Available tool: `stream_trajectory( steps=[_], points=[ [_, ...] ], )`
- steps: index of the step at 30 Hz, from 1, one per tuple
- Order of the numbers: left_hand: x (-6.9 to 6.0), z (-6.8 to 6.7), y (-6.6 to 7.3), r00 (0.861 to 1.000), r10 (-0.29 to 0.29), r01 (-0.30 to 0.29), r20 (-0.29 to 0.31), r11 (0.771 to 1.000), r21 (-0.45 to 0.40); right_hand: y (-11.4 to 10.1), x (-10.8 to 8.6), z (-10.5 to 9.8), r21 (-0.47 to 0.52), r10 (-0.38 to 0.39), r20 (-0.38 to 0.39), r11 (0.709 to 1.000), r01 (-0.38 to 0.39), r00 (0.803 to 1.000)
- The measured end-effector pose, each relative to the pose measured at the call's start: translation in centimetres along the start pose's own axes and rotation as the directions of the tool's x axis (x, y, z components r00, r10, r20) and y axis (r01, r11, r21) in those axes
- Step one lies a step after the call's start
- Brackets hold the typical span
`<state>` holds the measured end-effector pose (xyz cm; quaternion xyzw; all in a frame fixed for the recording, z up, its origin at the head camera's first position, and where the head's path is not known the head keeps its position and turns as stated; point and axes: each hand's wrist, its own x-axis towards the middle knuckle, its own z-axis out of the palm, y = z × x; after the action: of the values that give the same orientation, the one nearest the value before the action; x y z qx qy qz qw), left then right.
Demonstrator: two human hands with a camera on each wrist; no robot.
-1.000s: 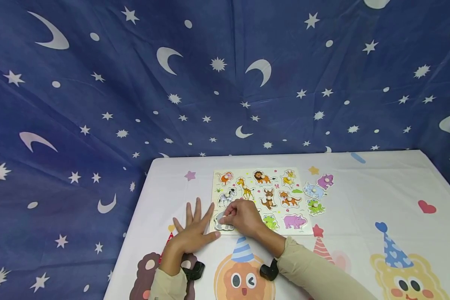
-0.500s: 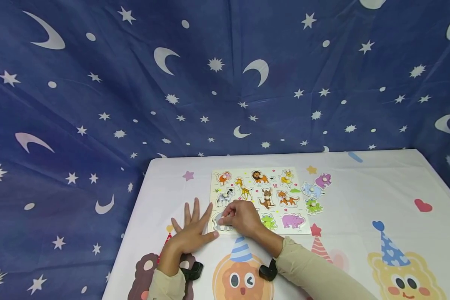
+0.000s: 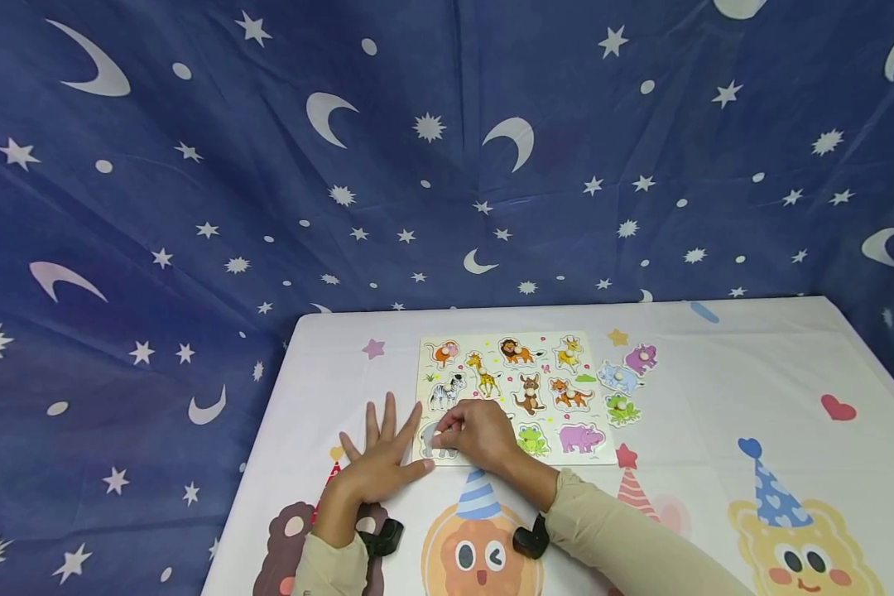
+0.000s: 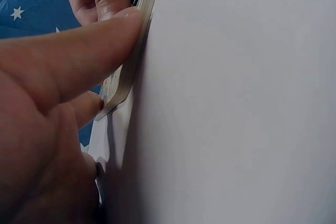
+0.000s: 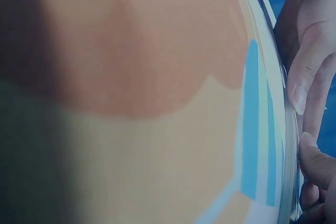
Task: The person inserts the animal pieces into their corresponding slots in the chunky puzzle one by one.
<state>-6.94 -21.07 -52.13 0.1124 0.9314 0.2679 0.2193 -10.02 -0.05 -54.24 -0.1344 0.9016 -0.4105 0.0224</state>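
Observation:
At the lower left of the knobbed animal puzzle board [image 3: 547, 458], the thumb and fingers of my right hand [image 3: 484, 432] pinch a grey elephant puzzle piece [image 3: 428, 440]. The knob is hidden under the fingertips. My left hand [image 3: 382, 473] lies with fingers spread beside the board's left side. In the left wrist view its thumb [image 4: 118, 30] touches the board's edge [image 4: 127, 72]. Monkey, lion [image 3: 517, 352], giraffe [image 3: 484, 377], zebra [image 3: 447, 393], kangaroo and tiger pieces sit in the board. Printed frog [image 3: 534, 440] and hippo [image 3: 581, 439] pictures show without knobs.
Right of the board lie three loose pieces: a purple hippo [image 3: 641, 358], a light blue animal [image 3: 617, 379] and a green frog [image 3: 622, 410]. A white patterned cloth [image 3: 715, 397] covers the table, and a blue starry curtain [image 3: 387, 207] hangs behind it.
The elephant piece, earlier askew over its outline, now sits more in line with it, my right hand still pinching it. The left hand stays put; the head view shifted slightly.

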Motion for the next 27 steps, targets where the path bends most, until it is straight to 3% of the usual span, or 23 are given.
stream_trajectory(
  steps=[16,27],
  points=[
    [-0.1,-0.1,0.1,1.0,0.004,-0.004,0.0,1.0,-0.01,0.0,0.0,-0.2,0.014,-0.011,0.033,1.0,0.01,0.999],
    [0.0,-0.1,0.0,1.0,-0.006,0.006,0.008,1.0,-0.015,-0.1,0.2,-1.6,0.114,-0.094,0.08,0.99,0.084,0.992]
  ],
)
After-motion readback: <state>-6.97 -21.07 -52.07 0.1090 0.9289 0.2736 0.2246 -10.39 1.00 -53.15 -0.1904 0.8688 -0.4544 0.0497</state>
